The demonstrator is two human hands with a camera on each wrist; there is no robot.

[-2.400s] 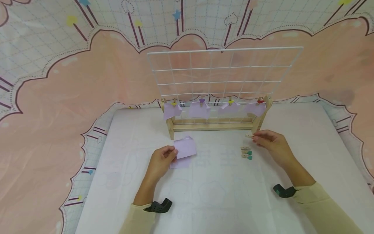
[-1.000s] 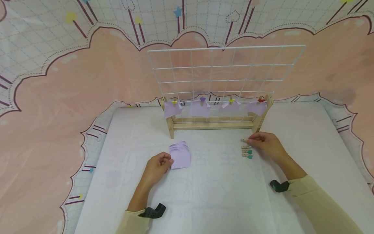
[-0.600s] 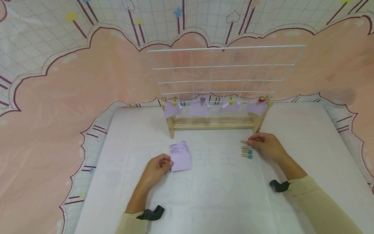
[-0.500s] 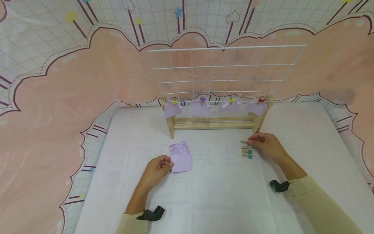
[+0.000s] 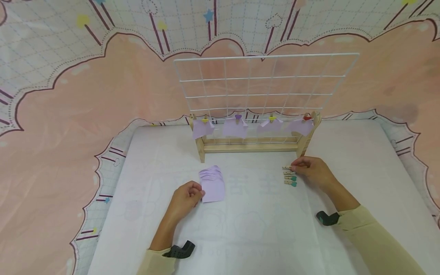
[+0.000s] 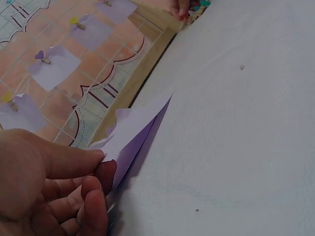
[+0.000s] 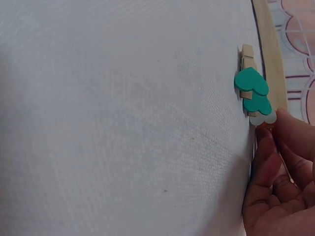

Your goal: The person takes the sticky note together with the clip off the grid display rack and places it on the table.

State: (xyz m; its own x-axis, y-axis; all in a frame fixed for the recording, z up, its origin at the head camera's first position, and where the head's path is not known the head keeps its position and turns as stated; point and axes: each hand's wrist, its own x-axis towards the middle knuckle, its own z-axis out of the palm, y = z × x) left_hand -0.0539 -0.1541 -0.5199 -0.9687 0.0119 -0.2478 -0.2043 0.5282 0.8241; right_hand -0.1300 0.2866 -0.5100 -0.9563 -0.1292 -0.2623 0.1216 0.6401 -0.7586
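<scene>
My left hand [image 5: 185, 198] pinches the near left edge of a purple paper note [image 5: 214, 193] between thumb and fingers. It overlaps other purple notes [image 5: 210, 172], whose wrinkled far edges show fanned out. In the left wrist view the pinched note [image 6: 135, 130] rises at a slant from the white surface. With thumb and fingertips, my right hand [image 5: 314, 172] pinches a small wooden clothespin [image 5: 286, 167] at the far end of a short row. Green hearts [image 7: 252, 81] decorate two nearer clothespins; a white heart [image 7: 261, 119] shows right at the right fingertips.
Behind the hands stands a white wire grid [image 5: 261, 78] in a wooden base [image 5: 251, 147]. Several purple notes [image 5: 235, 129] hang from it by clothespins with coloured shapes. A white cloth [image 5: 254, 229] covers the table, and a patterned peach sheet [image 5: 68, 160] surrounds it.
My left hand has brought the raised note back and left onto the others. My right hand has moved its clothespin left and nearer, in line with the row. Both are nearly still lately.
</scene>
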